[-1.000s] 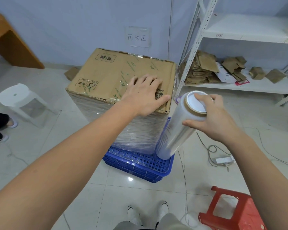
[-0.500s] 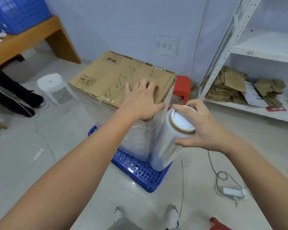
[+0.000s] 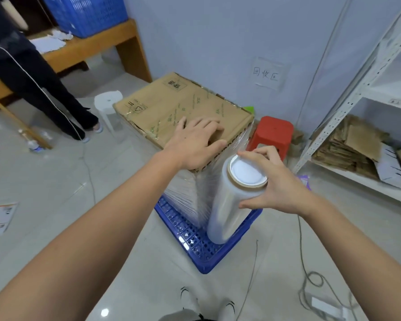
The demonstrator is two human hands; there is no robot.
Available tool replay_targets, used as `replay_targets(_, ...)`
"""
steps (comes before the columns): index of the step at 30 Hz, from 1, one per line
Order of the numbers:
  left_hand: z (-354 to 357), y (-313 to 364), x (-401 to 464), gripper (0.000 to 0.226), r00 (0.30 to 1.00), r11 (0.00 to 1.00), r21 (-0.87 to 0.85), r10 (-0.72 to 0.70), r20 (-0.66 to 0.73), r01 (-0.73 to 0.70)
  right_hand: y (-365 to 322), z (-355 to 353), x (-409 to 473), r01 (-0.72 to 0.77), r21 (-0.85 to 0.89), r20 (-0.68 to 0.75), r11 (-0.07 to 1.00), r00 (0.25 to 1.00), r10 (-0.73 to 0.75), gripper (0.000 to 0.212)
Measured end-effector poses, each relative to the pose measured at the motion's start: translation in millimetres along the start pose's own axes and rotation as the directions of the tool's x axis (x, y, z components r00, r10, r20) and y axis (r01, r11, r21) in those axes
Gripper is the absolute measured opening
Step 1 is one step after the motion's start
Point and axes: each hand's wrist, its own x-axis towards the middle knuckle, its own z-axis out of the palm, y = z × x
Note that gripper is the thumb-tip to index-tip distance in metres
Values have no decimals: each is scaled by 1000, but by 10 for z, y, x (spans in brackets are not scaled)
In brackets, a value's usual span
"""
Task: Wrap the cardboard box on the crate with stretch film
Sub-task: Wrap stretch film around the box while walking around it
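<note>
A brown cardboard box (image 3: 171, 105) stands on a blue plastic crate (image 3: 202, 249) on the floor, its sides covered in clear stretch film. My left hand (image 3: 195, 142) rests flat on the box's top near corner with fingers spread. My right hand (image 3: 273, 181) grips the upper end of the stretch film roll (image 3: 229, 205), which stands tilted beside the box's near corner. A sheet of film runs from the roll to the box's right side.
A red stool (image 3: 273, 133) stands behind the box, a white stool (image 3: 107, 105) to its left. A person's legs (image 3: 46, 96) are at far left by a wooden bench (image 3: 97, 45). White shelving (image 3: 357, 93) holds flattened cardboard at right. Cables and a power adapter (image 3: 322, 304) lie on the floor.
I have moved leftward around the box, so its near corner now faces me. The roll has travelled with my right hand along the box. My left hand stays on the box's top.
</note>
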Motion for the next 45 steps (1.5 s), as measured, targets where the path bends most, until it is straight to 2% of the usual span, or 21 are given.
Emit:
replay_targets(3, -3, -10, 3, 55, 1000, 1000, 21, 12, 1, -12, 68, 12, -14, -20, 92, -75, 996, 997, 27, 103)
replay_targets(8, -4, -18, 1, 62, 998, 998, 57, 30, 63, -34, 36, 16, -57, -23, 97, -166, 995, 985, 39, 100)
replay_targets(13, -12, -50, 25, 60, 996, 998, 25, 46, 80, -49, 62, 65, -128, -173, 76, -347, 982, 919, 189, 100)
replay_targets(16, -10, -49, 9, 60, 995, 998, 29, 50, 84, -52, 52, 25, -96, -201, 45, -417, 978, 886, 202, 96)
replay_targets(27, 7, -43, 25, 59, 995, 998, 32, 52, 88, -54, 87, -116, 248, -327, -77, -454, 942, 852, 259, 83)
replay_targets(33, 31, -53, 51, 59, 996, 998, 38, 55, 76, -58, 135, -164, 260, -387, -174, -372, 906, 877, 303, 106)
replay_targets(37, 37, -60, 62, 60, 996, 997, 36, 61, 73, -64, 155, -282, 270, -385, -297, -279, 874, 910, 306, 108)
replay_targets(41, 26, -67, 62, 61, 994, 997, 34, 67, 84, -71, 195, -423, 329, -306, -335, -185, 891, 949, 256, 109)
replay_targets(45, 4, -42, 47, 61, 994, 998, 28, 56, 89, -59, 311, -524, 375, -162, -344, -51, 925, 987, 154, 109)
